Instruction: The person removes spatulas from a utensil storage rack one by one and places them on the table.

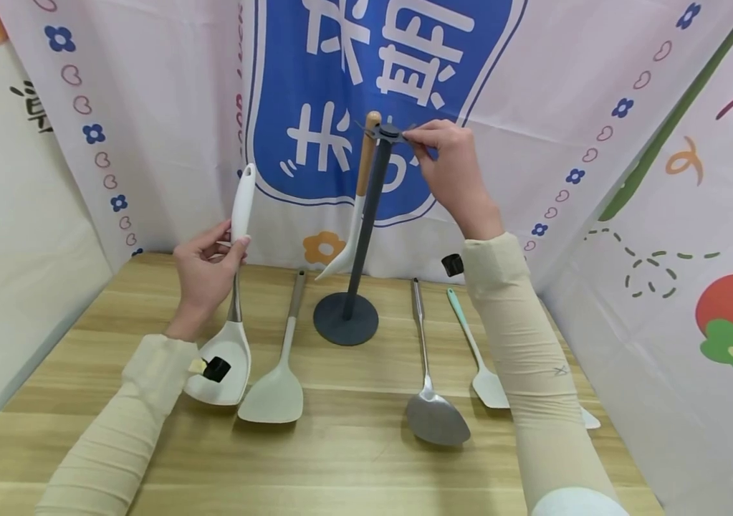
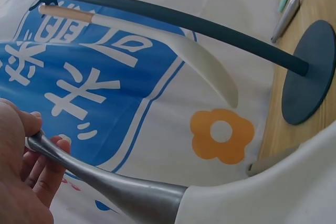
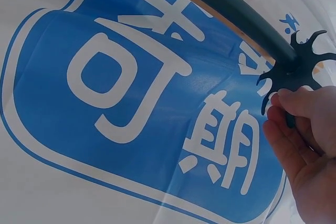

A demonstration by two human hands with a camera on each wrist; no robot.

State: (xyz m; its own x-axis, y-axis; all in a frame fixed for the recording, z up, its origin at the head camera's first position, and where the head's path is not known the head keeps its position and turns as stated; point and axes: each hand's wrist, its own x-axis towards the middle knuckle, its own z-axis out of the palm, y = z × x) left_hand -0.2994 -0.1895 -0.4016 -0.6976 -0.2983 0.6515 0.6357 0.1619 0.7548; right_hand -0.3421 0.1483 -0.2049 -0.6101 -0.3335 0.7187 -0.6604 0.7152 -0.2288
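My left hand (image 1: 206,276) grips a white spatula (image 1: 243,204) low on its handle, thumb and fingers round it. The spatula stands tilted, handle end up, with a metal neck and a broad white head (image 2: 294,187) down over the table. My right hand (image 1: 450,161) pinches one hook of the dark utensil stand (image 1: 366,222) at its top. In the right wrist view, thumb and fingertips hold that hook on the spoked hook ring (image 3: 299,72). From the ring's far side hangs a white spatula with a wooden handle (image 1: 366,168).
On the table (image 1: 353,466) lie a pale grey-green spatula (image 1: 276,394) left of the stand's round base (image 1: 334,326), and a metal spatula (image 1: 437,419) and a mint-handled one (image 1: 463,315) to its right. My right forearm partly hides another white utensil (image 1: 590,418). A printed cloth (image 1: 173,107) hangs behind.
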